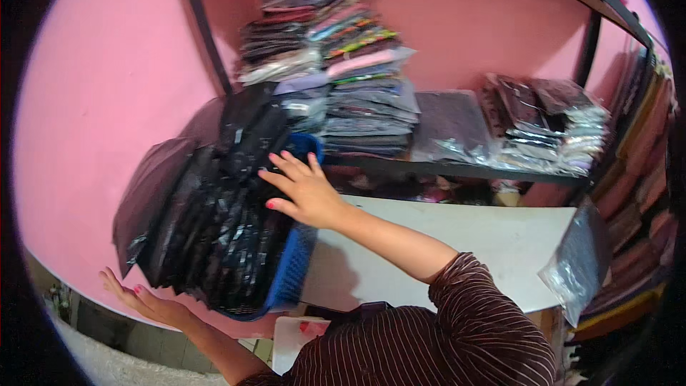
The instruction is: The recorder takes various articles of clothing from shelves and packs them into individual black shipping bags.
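Before me stands a blue plastic basket, densely filled with black garments in clear plastic packets. The packets stand on edge and rise above its rim. My right hand is spread over their right side, near the basket's far end. Whether its fingertips touch the plastic is unclear. At the near left corner, my left hand has its palm turned up and its thumb apart from the fingers. It holds nothing and is close to the packets' lower edges.
Behind the basket, a dark-framed shelf bears tall stacks of folded garments in plastic. More packets lie at its right. A white tabletop extends rightward, with a plastic packet at its right edge. Fabrics hang at far right.
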`<state>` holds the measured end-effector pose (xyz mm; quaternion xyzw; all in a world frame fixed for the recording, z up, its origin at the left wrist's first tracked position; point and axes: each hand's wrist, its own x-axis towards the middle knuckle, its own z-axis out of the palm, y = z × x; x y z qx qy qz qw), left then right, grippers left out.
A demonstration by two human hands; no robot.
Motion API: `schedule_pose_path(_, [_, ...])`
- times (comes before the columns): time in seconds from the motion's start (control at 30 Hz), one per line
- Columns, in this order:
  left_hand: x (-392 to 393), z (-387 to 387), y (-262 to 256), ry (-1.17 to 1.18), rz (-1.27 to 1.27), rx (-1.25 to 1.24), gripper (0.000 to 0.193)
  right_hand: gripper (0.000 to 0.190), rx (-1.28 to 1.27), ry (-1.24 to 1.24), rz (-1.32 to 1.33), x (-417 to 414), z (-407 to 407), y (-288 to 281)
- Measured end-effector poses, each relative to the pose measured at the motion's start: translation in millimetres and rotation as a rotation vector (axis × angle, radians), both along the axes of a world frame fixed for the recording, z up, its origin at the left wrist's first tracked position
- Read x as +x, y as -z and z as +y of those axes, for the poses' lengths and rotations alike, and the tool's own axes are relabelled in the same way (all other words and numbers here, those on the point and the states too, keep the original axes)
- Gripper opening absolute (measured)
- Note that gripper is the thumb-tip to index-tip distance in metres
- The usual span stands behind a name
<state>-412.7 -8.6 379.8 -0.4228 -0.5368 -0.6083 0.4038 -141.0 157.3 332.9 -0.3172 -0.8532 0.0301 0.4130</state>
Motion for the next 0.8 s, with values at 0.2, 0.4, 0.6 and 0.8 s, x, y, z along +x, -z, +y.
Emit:
schedule_pose_path(0.2, [188,51,52,0.389,0.346,-0.507,0.051,0.050,-0.402,0.388,-0.173,218,-8,75])
schedule_pose_path(0.4, [334,124,260,0.872,0.331,-1.172,0.058,0.049,-0.443,0.755,-0.160,397,-51,96])
schedule_pose_path(0.6, [390,43,414,0.685,0.341,-1.376,0.066,0.051,-0.355,1.096,-0.221,534,-68,98])
schedule_pose_path(0.8, [391,43,403,0.686,0.248,-1.286,0.064,0.037,-0.229,1.155,-0.351,612,-32,82])
